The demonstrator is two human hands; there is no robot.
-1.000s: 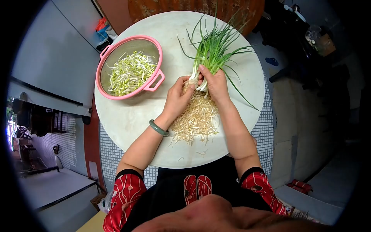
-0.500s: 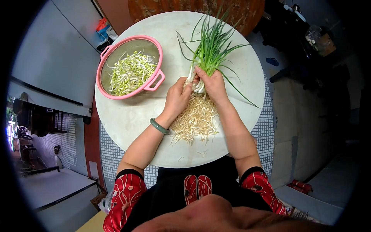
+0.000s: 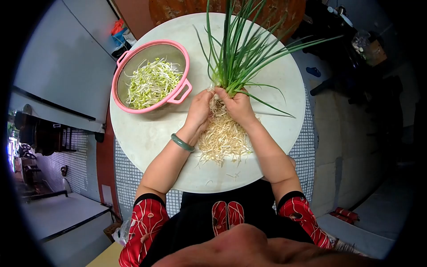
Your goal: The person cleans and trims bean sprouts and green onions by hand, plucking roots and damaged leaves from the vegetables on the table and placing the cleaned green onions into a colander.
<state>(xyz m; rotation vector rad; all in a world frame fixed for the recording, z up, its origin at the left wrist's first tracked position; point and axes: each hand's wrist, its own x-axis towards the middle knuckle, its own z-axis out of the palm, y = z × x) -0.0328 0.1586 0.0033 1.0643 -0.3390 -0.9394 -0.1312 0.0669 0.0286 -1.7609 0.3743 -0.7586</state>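
- Since the earlier frame, the scallions (image 3: 230,78) had come up nearer the camera, leaves spreading wider, and the hands had drawn together.
- The right hand (image 3: 239,107) gripped the bunch low; the left hand (image 3: 199,107) pinched a pale stalk at its left edge, both equally near.
- The bunch was held over the desk (image 3: 151,142), long axis pointing away, roots nearest the wearer.
- Leaves looked slender, deep green; roots pale, straggly.

No text, label, brand, number or sign can be read; past the far left edge of the round table (image 3: 149,140), the red and blue items (image 3: 118,28) are too small to tell; right of the table, the red bundle (image 3: 346,215) likewise.
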